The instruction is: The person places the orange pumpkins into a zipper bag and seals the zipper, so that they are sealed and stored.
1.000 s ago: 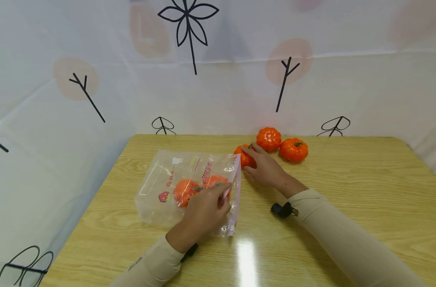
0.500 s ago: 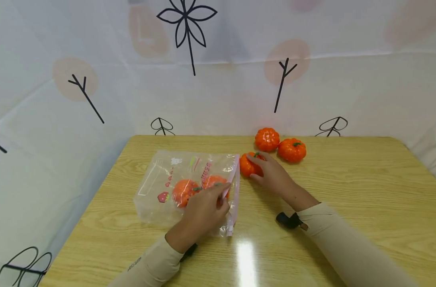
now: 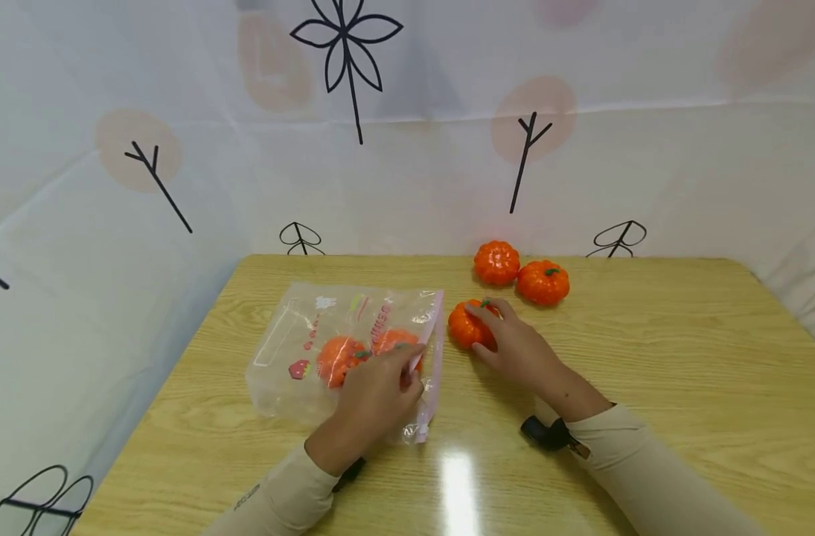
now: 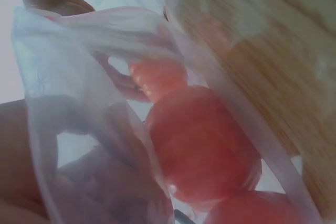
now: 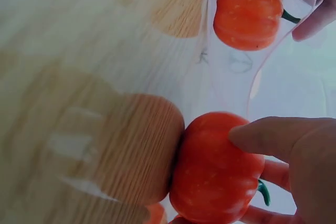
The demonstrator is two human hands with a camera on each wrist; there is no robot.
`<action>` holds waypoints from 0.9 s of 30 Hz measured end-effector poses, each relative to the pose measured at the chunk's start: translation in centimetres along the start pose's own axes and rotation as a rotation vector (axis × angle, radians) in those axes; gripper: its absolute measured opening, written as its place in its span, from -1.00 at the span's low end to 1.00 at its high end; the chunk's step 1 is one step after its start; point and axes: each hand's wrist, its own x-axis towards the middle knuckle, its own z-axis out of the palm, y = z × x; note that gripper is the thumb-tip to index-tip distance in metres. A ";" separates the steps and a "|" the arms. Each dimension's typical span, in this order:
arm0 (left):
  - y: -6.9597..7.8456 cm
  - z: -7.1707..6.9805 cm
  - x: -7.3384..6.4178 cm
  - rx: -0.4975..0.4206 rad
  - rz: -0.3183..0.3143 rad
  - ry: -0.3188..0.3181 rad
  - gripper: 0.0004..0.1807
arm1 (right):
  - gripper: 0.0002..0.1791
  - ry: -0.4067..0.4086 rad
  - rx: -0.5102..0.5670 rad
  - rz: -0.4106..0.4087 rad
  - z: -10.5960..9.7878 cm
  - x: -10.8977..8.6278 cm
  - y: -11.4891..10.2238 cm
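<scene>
A clear zip bag (image 3: 280,394) with a pink strip at its mouth lies on the table, printed with hearts and a strawberry. Inside it sit two small orange pumpkins, one (image 3: 338,359) deeper and another (image 5: 247,11) near the mouth. My left hand (image 3: 380,391) pinches the bag's upper edge, lifting the mouth apart. Just right of that mouth, my right hand (image 3: 521,350) grips a third orange pumpkin (image 5: 215,169) with a green stem, thumb on one side and fingers on the other. The left wrist view looks through the bag's film at blurred pumpkins (image 4: 202,145).
Two more orange pumpkins, one (image 3: 497,262) against the back and one (image 3: 544,283) beside it, rest near the table's far edge. The wooden table (image 3: 682,357) meets a white patterned cloth (image 3: 434,179) behind and at the left.
My right hand has brought its pumpkin toward me, from beside the bag's far corner to in front of the mouth. My left hand keeps its pinch on the bag.
</scene>
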 end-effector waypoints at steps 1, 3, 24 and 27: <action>0.0 0.0 0.0 0.008 -0.008 0.005 -0.59 | -0.31 0.002 -0.006 0.002 0.1 -0.1 0.0; 0.1 0.1 0.0 0.024 -0.027 0.015 -0.61 | -0.30 0.008 -0.010 0.003 0.2 -0.1 0.1; 0.2 0.0 0.0 0.007 -0.029 0.034 -0.63 | -0.21 -0.050 0.004 -0.043 -1.4 -0.3 -0.5; 0.3 0.1 0.0 0.001 -0.033 0.029 -0.62 | -0.21 -0.080 0.000 -0.061 -1.8 -0.4 -0.8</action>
